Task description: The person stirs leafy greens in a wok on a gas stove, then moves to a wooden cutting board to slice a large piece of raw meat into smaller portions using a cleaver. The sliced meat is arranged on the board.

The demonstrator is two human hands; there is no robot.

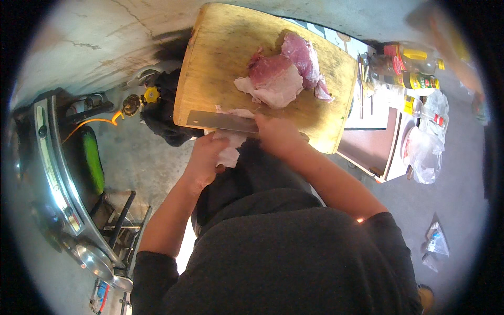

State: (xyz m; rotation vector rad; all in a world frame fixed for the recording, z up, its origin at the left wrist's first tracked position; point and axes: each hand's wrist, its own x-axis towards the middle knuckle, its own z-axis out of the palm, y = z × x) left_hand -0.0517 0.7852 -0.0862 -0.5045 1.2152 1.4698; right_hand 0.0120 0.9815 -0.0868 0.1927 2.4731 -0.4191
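My right hand [281,134] grips a cleaver [220,120] at the front edge of the wooden cutting board [214,59]. Its broad blade points left, and the hand hides the handle. Just below the blade, my left hand [206,155] pinches a limp whitish piece [229,155]; whether it is fat, skin or paper I cannot tell. A pale strip [240,113] lies on the board along the blade's far side. Farther back rest a large chunk of raw meat [271,75] with a pale fatty side and a second raw chunk [301,55] against it.
Right of the board are plastic bottles [417,59], a white-edged box or cabinet [370,149] and a clear plastic bag [427,157]. At left, a gas stove [65,177] stands near a yellow valve [151,94] with an orange hose [94,120]. A metal bowl [94,262] is lower left.
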